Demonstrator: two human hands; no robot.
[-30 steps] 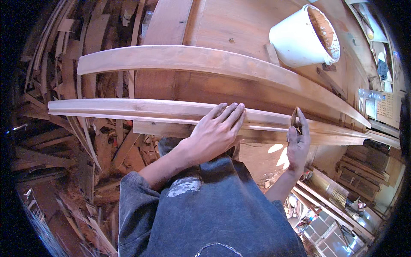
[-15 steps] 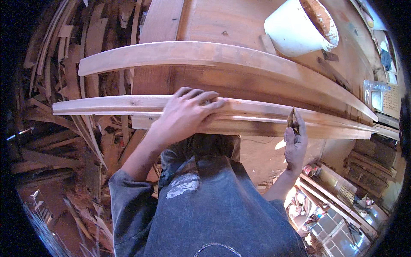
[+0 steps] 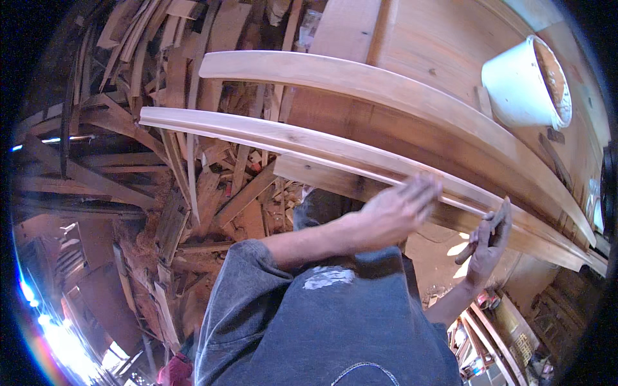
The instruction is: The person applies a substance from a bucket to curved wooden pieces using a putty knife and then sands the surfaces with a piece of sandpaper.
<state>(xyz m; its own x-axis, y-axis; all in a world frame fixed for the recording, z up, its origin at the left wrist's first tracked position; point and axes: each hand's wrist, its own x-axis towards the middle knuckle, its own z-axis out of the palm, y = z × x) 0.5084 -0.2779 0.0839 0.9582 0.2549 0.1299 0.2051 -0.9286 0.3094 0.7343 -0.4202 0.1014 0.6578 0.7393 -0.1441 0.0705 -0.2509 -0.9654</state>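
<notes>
A long pale wooden moulding with a groove along it [image 3: 257, 132] runs from the left down to the right in front of me. My left hand [image 3: 402, 209] is over its near edge, fingers stretched out and blurred by motion. Farther right, my right hand [image 3: 488, 246] grips what looks like a small putty knife [image 3: 499, 215]; its thin blade points up beside the moulding and its handle end shows below the fingers. Beyond lies a curved wooden piece [image 3: 360, 80], apart from both hands.
A white bucket [image 3: 518, 87] with brown material on its inside stands on the wooden work surface [image 3: 431, 38] at the far right. Scrap boards and offcuts [image 3: 251, 199] are heaped on the floor at left. Stacked timber [image 3: 496, 341] lies at lower right.
My left hand has slid right along the moulding toward my right hand. The putty knife has tilted in my right hand, showing its handle. The view has swung left.
</notes>
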